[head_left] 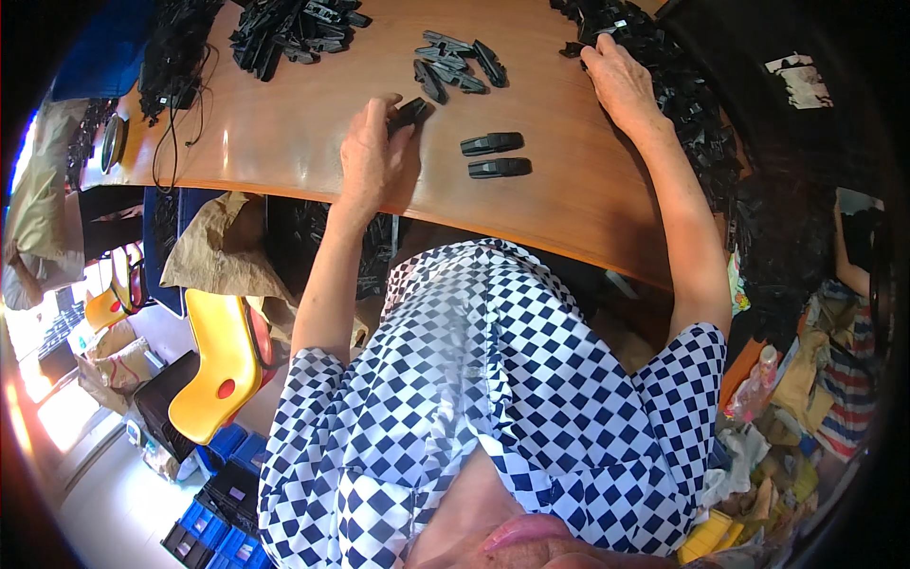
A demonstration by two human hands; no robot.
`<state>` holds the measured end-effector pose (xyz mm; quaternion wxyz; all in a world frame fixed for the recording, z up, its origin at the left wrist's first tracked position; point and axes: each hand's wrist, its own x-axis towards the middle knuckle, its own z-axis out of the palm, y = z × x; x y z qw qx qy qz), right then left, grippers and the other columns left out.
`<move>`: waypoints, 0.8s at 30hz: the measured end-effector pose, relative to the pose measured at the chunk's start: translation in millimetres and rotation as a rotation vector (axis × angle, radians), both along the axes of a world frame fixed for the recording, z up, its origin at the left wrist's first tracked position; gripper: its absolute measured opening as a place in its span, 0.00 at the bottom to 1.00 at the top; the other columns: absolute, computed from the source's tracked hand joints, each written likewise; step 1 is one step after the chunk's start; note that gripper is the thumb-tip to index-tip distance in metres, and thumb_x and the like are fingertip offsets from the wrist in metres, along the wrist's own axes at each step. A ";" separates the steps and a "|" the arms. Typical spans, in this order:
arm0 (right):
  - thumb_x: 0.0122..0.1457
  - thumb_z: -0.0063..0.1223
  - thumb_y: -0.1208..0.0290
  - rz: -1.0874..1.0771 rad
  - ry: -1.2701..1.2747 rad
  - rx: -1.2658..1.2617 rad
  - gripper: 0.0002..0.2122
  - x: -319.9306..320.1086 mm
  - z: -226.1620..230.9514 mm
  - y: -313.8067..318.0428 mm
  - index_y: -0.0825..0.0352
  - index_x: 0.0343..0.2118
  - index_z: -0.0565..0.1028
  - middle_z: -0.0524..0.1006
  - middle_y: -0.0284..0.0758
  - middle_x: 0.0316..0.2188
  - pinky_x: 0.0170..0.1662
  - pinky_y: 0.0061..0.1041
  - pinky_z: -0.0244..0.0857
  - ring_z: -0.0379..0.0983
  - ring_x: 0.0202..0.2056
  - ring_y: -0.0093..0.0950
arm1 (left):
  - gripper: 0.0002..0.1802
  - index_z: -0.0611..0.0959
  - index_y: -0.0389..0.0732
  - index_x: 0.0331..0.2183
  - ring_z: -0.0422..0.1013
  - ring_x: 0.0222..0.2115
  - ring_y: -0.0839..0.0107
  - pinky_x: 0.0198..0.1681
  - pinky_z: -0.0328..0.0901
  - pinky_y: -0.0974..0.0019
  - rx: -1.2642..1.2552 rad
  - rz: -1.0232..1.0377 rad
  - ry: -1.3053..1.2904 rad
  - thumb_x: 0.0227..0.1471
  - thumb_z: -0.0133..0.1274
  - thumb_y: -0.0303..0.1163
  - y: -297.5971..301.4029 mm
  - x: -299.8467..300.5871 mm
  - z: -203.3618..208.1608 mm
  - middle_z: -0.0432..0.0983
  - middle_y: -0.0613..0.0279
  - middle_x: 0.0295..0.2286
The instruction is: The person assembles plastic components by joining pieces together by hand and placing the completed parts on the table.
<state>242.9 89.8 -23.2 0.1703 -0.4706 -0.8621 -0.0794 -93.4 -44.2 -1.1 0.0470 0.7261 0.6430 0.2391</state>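
Near the table's front edge, my left hand (372, 150) is closed on a black plastic part (409, 114), which sticks out past the fingers to the right. My right hand (618, 81) reaches to the far right, its fingertips at the edge of a heap of small black parts (684, 104); whether it pinches one of them I cannot make out. Between my hands lie two long black plastic pieces (492, 143), one in front of the other. Beyond them is a loose cluster of several similar black pieces (453, 63).
A larger pile of black pieces (289, 33) lies on the wooden table (275, 123) at the far left. Black cables (173, 142) hang over the table's left edge. A yellow chair (213, 365), a brown paper bag (223, 247) and blue crates (223, 531) stand lower left.
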 end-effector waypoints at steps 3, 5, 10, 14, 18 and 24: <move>0.55 0.56 0.79 0.114 0.279 -0.090 0.06 -4.3 -3.0 -10.3 0.68 0.36 0.74 0.74 0.37 0.35 0.41 0.36 0.72 0.75 0.37 0.39 | 0.24 0.74 0.42 0.49 0.74 0.41 0.56 0.43 0.69 0.55 -0.036 0.026 -0.329 0.49 0.61 0.27 -9.0 14.0 -5.9 0.78 0.56 0.37; 0.56 0.59 0.75 0.182 0.610 -0.259 0.06 -14.4 -1.7 -24.6 0.68 0.35 0.73 0.75 0.36 0.33 0.38 0.32 0.70 0.75 0.34 0.34 | 0.25 0.74 0.43 0.50 0.75 0.40 0.57 0.42 0.71 0.57 -0.012 -0.069 -0.275 0.50 0.62 0.27 -3.7 26.4 -5.5 0.78 0.55 0.38; 0.58 0.59 0.74 0.045 0.946 -0.510 0.08 -28.2 -13.4 -66.2 0.64 0.41 0.76 0.78 0.36 0.37 0.39 0.29 0.71 0.77 0.36 0.27 | 0.27 0.75 0.47 0.53 0.75 0.40 0.55 0.43 0.71 0.56 -0.023 -0.326 -0.182 0.49 0.61 0.26 21.5 71.6 8.5 0.79 0.57 0.38; 0.56 0.60 0.72 0.119 0.361 -0.238 0.10 -5.9 2.2 -78.0 0.63 0.41 0.76 0.77 0.37 0.38 0.45 0.35 0.68 0.74 0.40 0.34 | 0.28 0.74 0.48 0.54 0.75 0.42 0.56 0.44 0.71 0.55 -0.064 -0.425 -0.153 0.50 0.61 0.27 29.7 77.0 4.1 0.79 0.58 0.38; 0.55 0.61 0.71 0.117 0.227 -0.221 0.10 1.6 17.9 -82.1 0.65 0.40 0.76 0.75 0.37 0.37 0.47 0.38 0.65 0.71 0.42 0.38 | 0.24 0.76 0.48 0.51 0.74 0.41 0.56 0.42 0.72 0.56 -0.057 -0.427 -0.189 0.51 0.58 0.28 21.8 74.3 8.2 0.77 0.61 0.40; 0.55 0.61 0.69 0.140 0.138 -0.261 0.09 -5.4 26.6 -78.5 0.67 0.34 0.74 0.73 0.38 0.35 0.45 0.40 0.65 0.72 0.41 0.40 | 0.17 0.82 0.50 0.45 0.76 0.41 0.58 0.40 0.73 0.57 -0.129 -0.675 0.062 0.51 0.57 0.27 29.3 71.9 35.4 0.73 0.60 0.45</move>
